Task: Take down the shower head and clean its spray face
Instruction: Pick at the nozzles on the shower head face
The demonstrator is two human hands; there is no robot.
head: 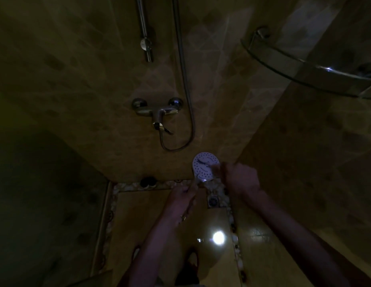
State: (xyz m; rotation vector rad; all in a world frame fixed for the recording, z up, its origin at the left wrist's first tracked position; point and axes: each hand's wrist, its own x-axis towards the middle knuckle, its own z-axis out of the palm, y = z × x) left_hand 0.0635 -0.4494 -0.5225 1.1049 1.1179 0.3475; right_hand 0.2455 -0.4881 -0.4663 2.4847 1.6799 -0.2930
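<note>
The shower head [204, 168] is off its holder and held low in the dim shower, its round white spray face with many small holes turned up toward me. My left hand [183, 198] grips its handle just below the face. My right hand [239, 178] is at the right edge of the face, fingers curled round something small and blurred that touches the face; what it is cannot be made out. The metal hose [187, 94] hangs along the wall and loops back to the mixer tap [157, 110].
The riser rail with its holder [146, 43] is on the wall above. A glass corner shelf [304, 65] juts out at upper right. A floor drain [212, 200] lies below the hands, and a lamp reflection [218, 237] shines on the wet floor tiles.
</note>
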